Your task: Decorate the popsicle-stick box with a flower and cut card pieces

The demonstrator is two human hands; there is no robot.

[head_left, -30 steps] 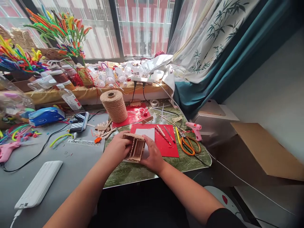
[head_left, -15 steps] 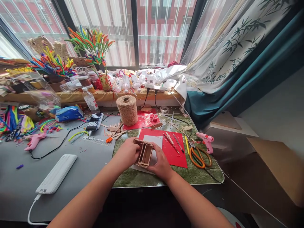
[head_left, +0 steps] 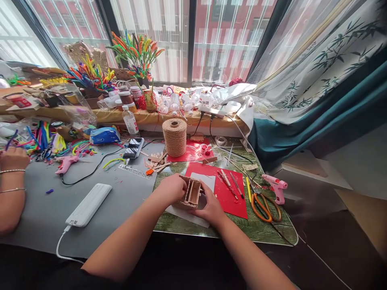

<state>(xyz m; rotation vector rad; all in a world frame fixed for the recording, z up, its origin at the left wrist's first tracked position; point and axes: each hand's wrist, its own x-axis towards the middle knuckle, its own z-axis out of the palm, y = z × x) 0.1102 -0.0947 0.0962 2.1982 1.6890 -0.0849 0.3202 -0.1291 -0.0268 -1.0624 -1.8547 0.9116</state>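
Note:
A small brown cardboard box (head_left: 194,192), wrapped in twine and split by a divider, is held upright near the table's front edge. My left hand (head_left: 173,189) grips its left side, with fingers reaching down into the left compartment; their tips are hidden. Around the right wall my right hand (head_left: 211,206) is closed, thumb at the near corner and fingers at the far side. White paper (head_left: 208,182) lies under and behind the box, on a red sheet (head_left: 225,201). Brushes or thin sticks (head_left: 228,184) rest on the red sheet.
To the right are scissors (head_left: 263,207) and a pink glue gun (head_left: 276,187). A twine spool (head_left: 174,139) stands behind. Leftward lie wooden sticks (head_left: 157,161), a phone (head_left: 134,148), a power bank (head_left: 89,204) and another glue gun (head_left: 67,163). A co-worker's hand (head_left: 14,159) is at far left.
My view has swung left, bringing a co-worker's braceleted arm into sight. The box has tilted a little between my hands, which keep the same hold on it.

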